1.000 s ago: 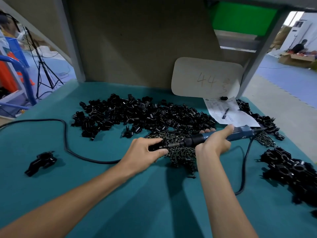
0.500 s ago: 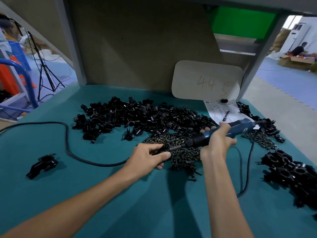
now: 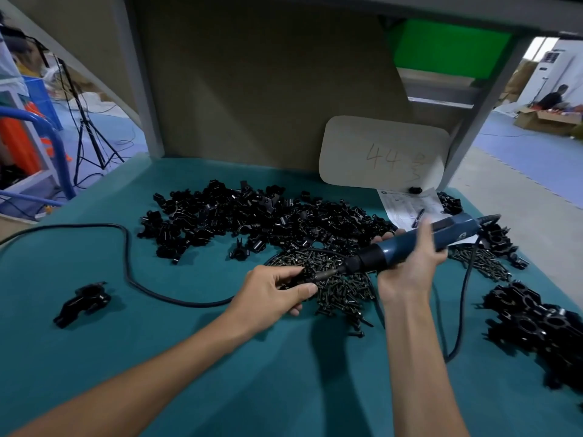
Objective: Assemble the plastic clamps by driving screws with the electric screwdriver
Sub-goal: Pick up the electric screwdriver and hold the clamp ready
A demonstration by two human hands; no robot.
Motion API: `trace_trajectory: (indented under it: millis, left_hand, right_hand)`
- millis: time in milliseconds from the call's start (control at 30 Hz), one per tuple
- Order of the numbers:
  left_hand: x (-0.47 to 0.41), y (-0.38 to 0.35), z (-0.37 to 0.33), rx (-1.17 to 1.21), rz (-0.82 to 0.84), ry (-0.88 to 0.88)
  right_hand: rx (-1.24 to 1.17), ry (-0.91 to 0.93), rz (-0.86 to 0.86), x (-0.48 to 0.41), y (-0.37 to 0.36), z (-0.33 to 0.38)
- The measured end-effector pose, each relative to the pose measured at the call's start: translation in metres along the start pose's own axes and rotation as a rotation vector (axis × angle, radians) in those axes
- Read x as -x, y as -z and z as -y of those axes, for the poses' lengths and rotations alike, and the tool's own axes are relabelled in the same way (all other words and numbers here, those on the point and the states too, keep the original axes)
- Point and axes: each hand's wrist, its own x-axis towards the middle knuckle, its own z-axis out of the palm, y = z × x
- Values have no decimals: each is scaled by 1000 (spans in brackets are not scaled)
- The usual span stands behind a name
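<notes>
The right hand [image 3: 410, 266] gripped the screwdriver [image 3: 407, 246], its tail now raised higher; the left hand [image 3: 271, 294] pinched its tip over the screws [image 3: 344, 291]. A screw was probably being loaded; the clamps [image 3: 252, 216] lay heaped behind.

A factory floor: a workbench [image 3: 94, 357] heaped with clamp parts [image 3: 252, 222] and screws [image 3: 334, 285], cartons [image 3: 545, 119] and tripod [image 3: 91, 143] beyond.

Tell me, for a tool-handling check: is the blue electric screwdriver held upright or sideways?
Sideways: the blue electric screwdriver lies nearly level in the right hand, its tip in the left hand.
</notes>
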Motion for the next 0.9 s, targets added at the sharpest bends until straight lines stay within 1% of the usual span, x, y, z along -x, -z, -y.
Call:
trace_trajectory:
  millis: [67, 100, 133, 200, 233, 267, 333, 400, 433, 533, 600, 733, 800, 900]
  left_hand:
    - [0, 1, -2, -56, -10, -6]
    - [2, 2, -3, -99, -11, -40]
    - [4, 4, -5, -189, -15, -139]
    - [5, 9, -6, -519, 18, -446]
    - [5, 11, -7, -670, 61, -554]
    - [6, 13, -7, -750, 94, -591]
    - [8, 15, -6, -769, 105, -566]
    - [10, 15, -6, -708, 95, -554]
    - [10, 16, -6, -654, 100, -519]
    - [9, 18, -8, -430, 149, -308]
    - [9, 19, -10, -313, 197, -200]
    - [7, 18, -14, -79, 296, -44]
    - [6, 17, -14, 17, 315, 30]
    - [4, 16, -13, 99, 303, 101]
  right_hand:
    - [-8, 4, -35, -1, -1, 0]
    - [3, 18, -57, -2, -1, -1]
    - [22, 30, -73, -2, -1, -1]
    - [85, 52, -91, -1, 1, -5]
    - [117, 66, -99, 1, 2, -7]
    - [133, 75, -107, 2, 3, -10]
    - [133, 74, -131, 4, 5, -13]
    - [121, 63, -156, 5, 6, -16]
    - [121, 59, -162, 5, 6, -17]
    - [115, 54, -154, 5, 4, -18]
    - [115, 53, -141, 5, 1, -18]
    - [113, 41, -113, 5, -3, -15]
    - [104, 39, -95, 5, -4, -13]
    - [115, 41, -64, 7, -5, -11]
